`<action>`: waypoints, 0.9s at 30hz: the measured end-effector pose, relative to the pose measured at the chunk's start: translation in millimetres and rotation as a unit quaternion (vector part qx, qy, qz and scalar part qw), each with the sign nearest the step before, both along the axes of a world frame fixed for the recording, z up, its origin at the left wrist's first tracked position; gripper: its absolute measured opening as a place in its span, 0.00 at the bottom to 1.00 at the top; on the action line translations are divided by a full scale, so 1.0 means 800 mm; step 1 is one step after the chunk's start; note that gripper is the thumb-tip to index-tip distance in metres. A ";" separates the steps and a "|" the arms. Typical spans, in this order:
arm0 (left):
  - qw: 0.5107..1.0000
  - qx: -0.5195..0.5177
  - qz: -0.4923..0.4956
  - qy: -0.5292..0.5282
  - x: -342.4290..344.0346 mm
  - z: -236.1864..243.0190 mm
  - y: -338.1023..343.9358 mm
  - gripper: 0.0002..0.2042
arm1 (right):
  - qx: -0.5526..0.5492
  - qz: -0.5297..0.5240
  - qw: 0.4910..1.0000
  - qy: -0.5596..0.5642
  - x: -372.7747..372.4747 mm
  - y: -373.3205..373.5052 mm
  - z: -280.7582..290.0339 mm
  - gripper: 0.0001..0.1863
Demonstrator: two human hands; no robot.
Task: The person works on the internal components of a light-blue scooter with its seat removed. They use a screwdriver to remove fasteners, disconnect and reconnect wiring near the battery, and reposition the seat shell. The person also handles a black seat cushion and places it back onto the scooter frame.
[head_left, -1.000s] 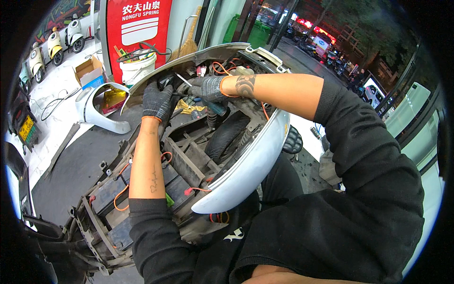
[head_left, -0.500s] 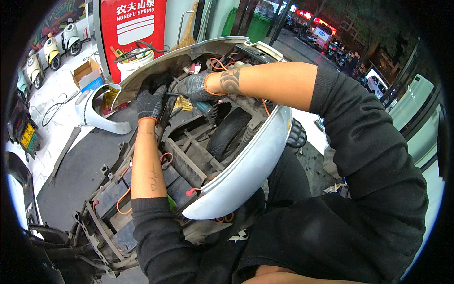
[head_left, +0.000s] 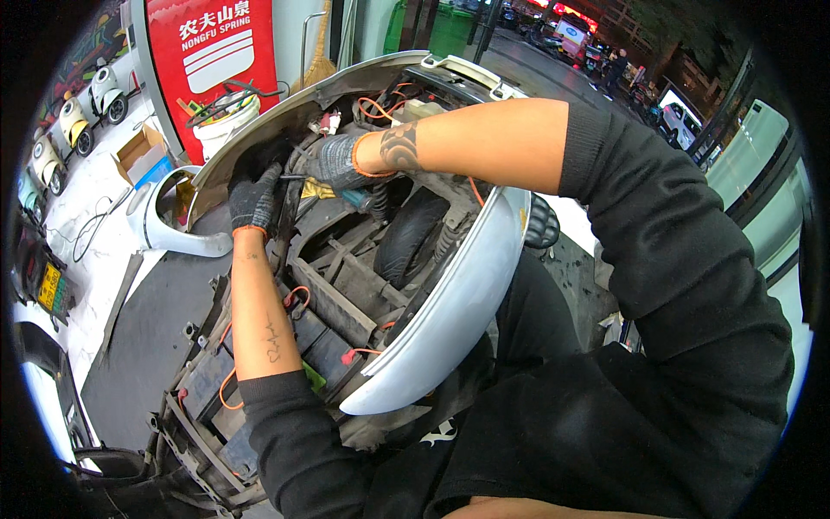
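My left hand (head_left: 253, 199), in a dark grey glove, has its fingers curled in a shadowy recess under the scooter's curved shell (head_left: 216, 164); what they grip is hidden. My right hand (head_left: 339, 160), also gloved, is closed on a slim tool (head_left: 297, 178) reaching toward my left hand, its handle mostly hidden. Just below lie a blue object (head_left: 354, 198), partly covered, and a yellow cloth (head_left: 316, 190). The opened frame shows orange wires (head_left: 376, 108), a black tyre (head_left: 406, 238), a spring (head_left: 447, 242) and dark batteries (head_left: 320, 346). A pale side panel (head_left: 437, 324) runs along the near right.
A detached white panel (head_left: 207, 245) lies left on a dark mat (head_left: 147, 337), near an open cardboard box (head_left: 138, 151). Parked scooters (head_left: 104, 95) line the left. Behind stand a red cabinet (head_left: 220, 48), white bucket (head_left: 225, 130) and broom (head_left: 316, 65). A person (head_left: 616, 69) is outside.
Both hands have shifted slightly leftward in the view, along with the whole scene. The tool's shaft, brightly visible a second ago, now shows darker and lower between my hands.
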State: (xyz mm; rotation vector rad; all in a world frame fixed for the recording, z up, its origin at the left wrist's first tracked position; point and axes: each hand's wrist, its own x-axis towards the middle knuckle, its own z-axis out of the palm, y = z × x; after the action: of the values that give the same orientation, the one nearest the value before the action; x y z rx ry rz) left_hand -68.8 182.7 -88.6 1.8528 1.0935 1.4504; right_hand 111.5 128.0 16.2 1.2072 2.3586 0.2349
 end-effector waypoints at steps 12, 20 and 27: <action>0.992 0.065 0.070 0.081 0.007 0.014 -0.009 0.24 | 0.080 -0.030 0.992 0.092 0.002 -0.021 -0.014 0.16; 0.988 0.091 0.100 0.076 0.011 0.014 -0.025 0.21 | 0.072 -0.021 0.996 0.052 0.012 -0.004 -0.040 0.18; 0.993 0.108 0.044 0.020 0.013 0.009 -0.026 0.19 | 0.053 -0.090 0.990 0.092 0.015 -0.010 -0.043 0.18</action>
State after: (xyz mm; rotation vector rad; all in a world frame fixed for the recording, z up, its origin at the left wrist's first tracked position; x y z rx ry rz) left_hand -58.6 162.2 -81.3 2.0112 1.0853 1.6441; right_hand 123.2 119.9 -17.8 1.5419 2.3975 0.1978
